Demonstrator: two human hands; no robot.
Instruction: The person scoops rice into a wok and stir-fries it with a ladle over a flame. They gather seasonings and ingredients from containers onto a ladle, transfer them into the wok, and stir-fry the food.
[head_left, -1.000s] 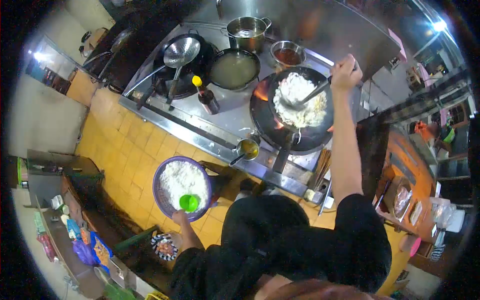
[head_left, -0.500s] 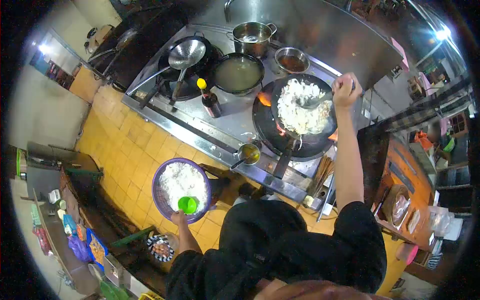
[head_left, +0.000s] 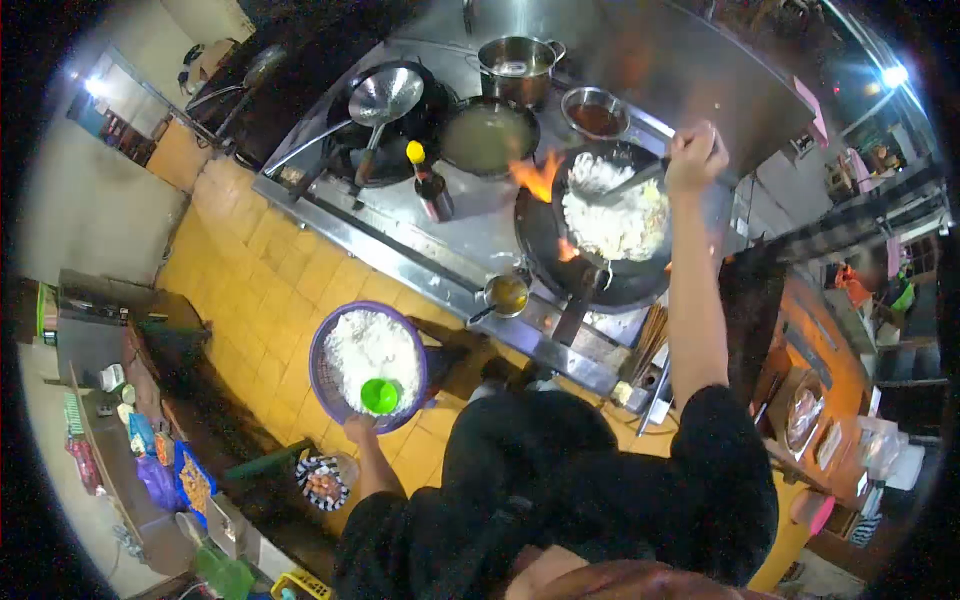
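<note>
Left hand (head_left: 360, 430): closed at the near rim of the purple basket (head_left: 319, 375), low and left of the wok (head_left: 630, 158); could not tell if also gripping the green cup (head_left: 380, 396).
Basket rice (head_left: 370, 345): lay white and loose around the cup.
Small saucepan (head_left: 507, 295): stood near-left of the wok, with yellowish liquid inside.
Right hand (head_left: 697, 160): wrapped round the handle of the ladle (head_left: 632, 181), above the wok's right side.
Stirring: seemed mid-turn, ladle head in the rice; appeared to call for a firm grip and a scoop kept inside the rim, clear of fire.
Wok rice (head_left: 615, 230): sat in the wok, white, clumped, faintly yellow in places.
Flames (head_left: 537, 178): flared orange at the wok's left.
Sauce bottle (head_left: 433, 195): stood left of the wok, yellow-capped.
Stockpot (head_left: 520, 90): stood far-left of the wok.
</note>
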